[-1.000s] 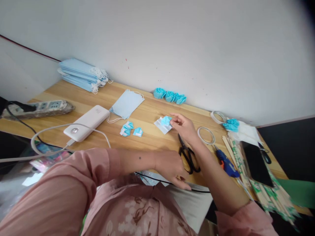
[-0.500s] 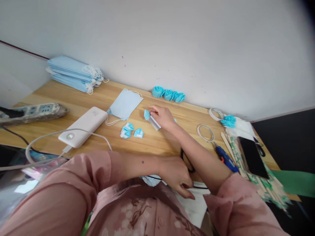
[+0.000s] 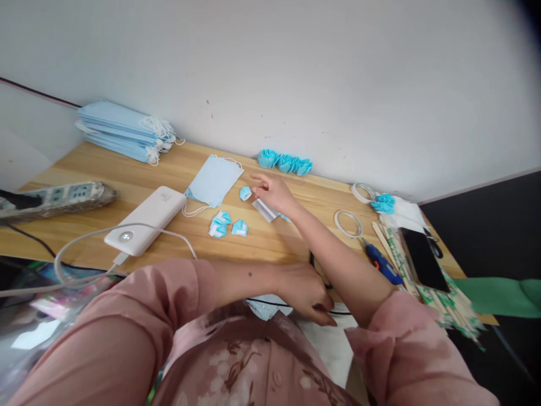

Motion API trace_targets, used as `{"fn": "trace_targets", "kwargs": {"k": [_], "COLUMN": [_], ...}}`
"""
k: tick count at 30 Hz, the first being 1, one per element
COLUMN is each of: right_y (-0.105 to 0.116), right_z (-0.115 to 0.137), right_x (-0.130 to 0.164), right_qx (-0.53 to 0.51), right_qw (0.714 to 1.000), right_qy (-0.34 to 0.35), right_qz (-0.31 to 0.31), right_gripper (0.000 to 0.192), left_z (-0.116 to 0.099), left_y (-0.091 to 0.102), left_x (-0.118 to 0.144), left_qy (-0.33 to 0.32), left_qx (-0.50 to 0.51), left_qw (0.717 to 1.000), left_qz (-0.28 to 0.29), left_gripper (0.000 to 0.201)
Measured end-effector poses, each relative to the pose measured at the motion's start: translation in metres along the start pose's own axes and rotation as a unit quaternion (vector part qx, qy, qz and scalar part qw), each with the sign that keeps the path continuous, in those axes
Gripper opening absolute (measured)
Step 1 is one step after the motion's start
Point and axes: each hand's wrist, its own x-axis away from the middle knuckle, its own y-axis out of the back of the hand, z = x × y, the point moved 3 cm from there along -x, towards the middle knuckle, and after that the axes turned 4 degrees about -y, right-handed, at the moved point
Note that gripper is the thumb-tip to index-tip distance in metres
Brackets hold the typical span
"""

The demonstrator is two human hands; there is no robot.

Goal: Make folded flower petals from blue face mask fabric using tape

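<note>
While the right hand (image 3: pixel 274 193) nears a blue folded piece (image 3: pixel 245 193), the left hand (image 3: pixel 305 290) rests

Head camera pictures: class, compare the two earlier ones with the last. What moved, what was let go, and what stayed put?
The right hand carried a small blue folded piece leftward across the desk and let it go beside the flat mask; its fingers are now open just right of it. The left hand stayed at the desk's near edge on the black cable. The power bank and mask stack did not move.

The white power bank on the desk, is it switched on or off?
On, it seems: the white power bank shows a small lit spot near its front end, and a white cable is plugged into that end.
</note>
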Motion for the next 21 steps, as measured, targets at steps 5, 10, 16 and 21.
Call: {"fn": "trace_targets", "kwargs": {"k": [5, 10, 16, 21], "right_y": [0.013, 0.028, 0.022, 0.006], "right_z": [-0.01, -0.021, -0.009, 0.002], "right_x": [0.005, 0.01, 0.0, -0.017], "right_qx": [-0.076, -0.077, 0.108, 0.196], "right_qw": [0.995, 0.994, 0.993, 0.98], "right_qy": [-0.042, -0.046, -0.015, 0.008], "right_qz": [-0.04, -0.061, -0.053, -0.015], "right_gripper": [0.045, 0.044, 0.018, 0.015], "left_z": [-0.001, -0.004, -0.003, 0.001], "left_y": [0.0, 0.007, 0.007, 0.0], "left_x": [0.001, 0.0, 0.0, 0.0], "left_qy": [-0.02, -0.022, -0.017, -0.044], "left_qx": [0.048, 0.031, 0.059, 0.058], "left_qw": [0.998, 0.998, 0.996, 0.996], "left_qz": [0.036, 0.042, 0.064, 0.047], "left_gripper": [0.042, 0.038, 0.038, 0.034]}}
